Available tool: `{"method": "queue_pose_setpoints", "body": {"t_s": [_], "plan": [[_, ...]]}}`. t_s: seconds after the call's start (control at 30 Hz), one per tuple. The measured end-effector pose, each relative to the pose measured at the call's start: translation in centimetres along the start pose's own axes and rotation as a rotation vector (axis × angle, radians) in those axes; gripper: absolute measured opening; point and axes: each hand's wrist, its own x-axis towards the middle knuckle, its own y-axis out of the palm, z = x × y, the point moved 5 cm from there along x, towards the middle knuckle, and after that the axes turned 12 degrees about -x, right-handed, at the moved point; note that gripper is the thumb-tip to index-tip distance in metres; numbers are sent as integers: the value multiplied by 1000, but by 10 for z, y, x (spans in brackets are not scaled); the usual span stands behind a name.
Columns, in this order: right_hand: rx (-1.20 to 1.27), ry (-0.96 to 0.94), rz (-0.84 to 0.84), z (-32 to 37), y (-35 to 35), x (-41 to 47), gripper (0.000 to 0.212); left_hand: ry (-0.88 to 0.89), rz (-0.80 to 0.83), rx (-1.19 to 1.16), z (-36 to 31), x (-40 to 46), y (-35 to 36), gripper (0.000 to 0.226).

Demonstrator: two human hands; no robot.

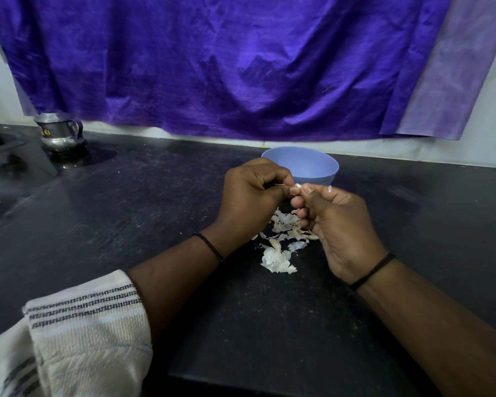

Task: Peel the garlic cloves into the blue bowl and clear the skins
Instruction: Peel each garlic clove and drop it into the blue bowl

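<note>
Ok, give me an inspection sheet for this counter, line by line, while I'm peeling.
Surface: black counter, dusty, scuffed.
Job's things: blue bowl upright at the back; garlic clove pinched between both hands.
Clutter: garlic skins scattered below the hands.
Hands: left hand and right hand both grip the clove in front of the bowl.
Cables: nothing seen.
Surroundings: purple cloth hanging behind; steel jug far left; striped towel near left.
</note>
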Motion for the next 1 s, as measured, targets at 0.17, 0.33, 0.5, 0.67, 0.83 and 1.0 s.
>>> {"method": "queue_pose_setpoints", "body": {"t_s": [0.17,0.33,0.5,0.67,0.83,1.0], "plan": [[67,19,-14,-3,2,-1,23,90,-17,59,-5,-3,1,10],[84,11,-67,-5,2,-2,22,140,-16,82,-9,-4,4,12],[57,-25,-144,-3,-10,5,15,71,-63,14,-4,-4,3,11],[-64,-97,-131,0,-12,8,10,-57,-97,-28,11,0,-7,9],[-136,-160,-117,2,-11,7,16,-111,11,-28,11,0,0,17],[-211,-198,-149,2,-13,8,15,-55,70,21,5,-1,3,12]]}}
